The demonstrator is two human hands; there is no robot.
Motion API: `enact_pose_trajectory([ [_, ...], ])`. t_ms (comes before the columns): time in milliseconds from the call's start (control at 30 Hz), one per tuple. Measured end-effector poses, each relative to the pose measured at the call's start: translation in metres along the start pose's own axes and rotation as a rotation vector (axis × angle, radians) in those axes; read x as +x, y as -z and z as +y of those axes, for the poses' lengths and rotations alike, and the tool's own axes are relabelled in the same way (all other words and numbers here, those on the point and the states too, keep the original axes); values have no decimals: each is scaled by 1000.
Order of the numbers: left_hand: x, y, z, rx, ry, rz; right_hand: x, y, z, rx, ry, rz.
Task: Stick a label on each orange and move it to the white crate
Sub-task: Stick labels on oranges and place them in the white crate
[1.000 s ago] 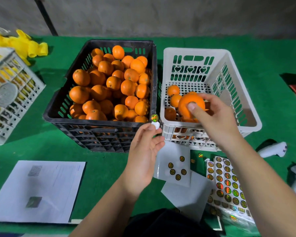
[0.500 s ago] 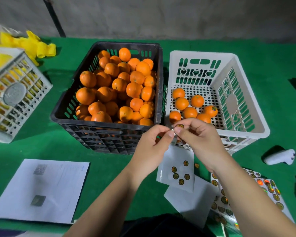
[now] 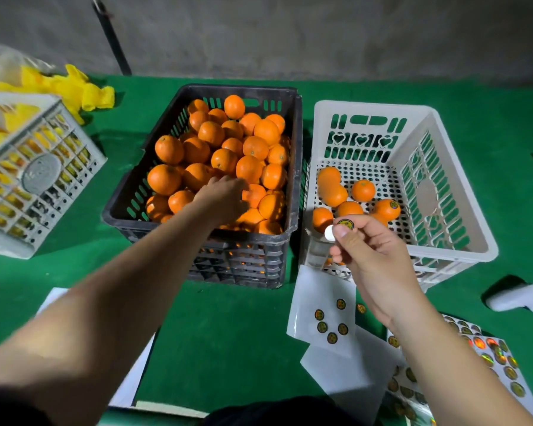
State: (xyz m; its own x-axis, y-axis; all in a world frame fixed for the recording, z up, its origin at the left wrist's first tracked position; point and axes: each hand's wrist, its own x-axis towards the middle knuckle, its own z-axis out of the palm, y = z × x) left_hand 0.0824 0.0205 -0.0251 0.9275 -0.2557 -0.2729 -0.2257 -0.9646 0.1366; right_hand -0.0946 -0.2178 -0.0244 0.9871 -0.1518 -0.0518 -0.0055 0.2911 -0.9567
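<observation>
My right hand (image 3: 373,259) pinches a round dark label (image 3: 345,224) with a yellow centre. My left hand (image 3: 225,198) rests spread on glossy oranges (image 3: 253,149), centre frame.

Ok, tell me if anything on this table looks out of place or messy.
One loose sticker lies on the green cloth, off its backing sheet, below the white crate. The backing sheets overlap untidily by the right hand. Nothing looks spilled or damaged.
</observation>
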Motion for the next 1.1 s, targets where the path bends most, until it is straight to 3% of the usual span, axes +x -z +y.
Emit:
enact_pose_trajectory([
  [67, 12, -9, -9, 272, 44, -240, -1, -1, 3, -6, -9, 12],
  [100, 17, -15, -12, 366, 28, -251, -1, -1, 4, -9, -14, 16],
  [167, 24, -21, -14, 470, -9, -181, -2, 0, 6, -16, -21, 22],
  [300, 25, -18, -12, 433, -39, -63, -3, 1, 10, 18, -23, 26],
  [400, 11, -2, -6, 121, 46, 60, -6, 4, 8, -8, -7, 27],
  [500, -18, 23, 5, -664, 161, 332, -7, 7, 6, -17, 1, 44],
  [567, -55, 36, 21, -1201, 20, 405, -7, 8, 5, 0, 10, 57],
  [633, -94, 33, 38, -1464, -137, 300, -7, 8, 3, 1, 33, 59],
  [700, -123, 16, 60, -1583, -225, 127, -8, 7, 2, -17, 56, 66],
  [833, -146, -29, 94, -1671, -235, -256, -8, 9, 2, -122, 86, 99],
  [967, -147, -52, 105, -1840, -178, -364, -12, 12, 6, -198, 94, 81],
  [1100, -149, -60, 110, -1861, -203, -376, -15, 18, 11, -232, 68, 71],
])
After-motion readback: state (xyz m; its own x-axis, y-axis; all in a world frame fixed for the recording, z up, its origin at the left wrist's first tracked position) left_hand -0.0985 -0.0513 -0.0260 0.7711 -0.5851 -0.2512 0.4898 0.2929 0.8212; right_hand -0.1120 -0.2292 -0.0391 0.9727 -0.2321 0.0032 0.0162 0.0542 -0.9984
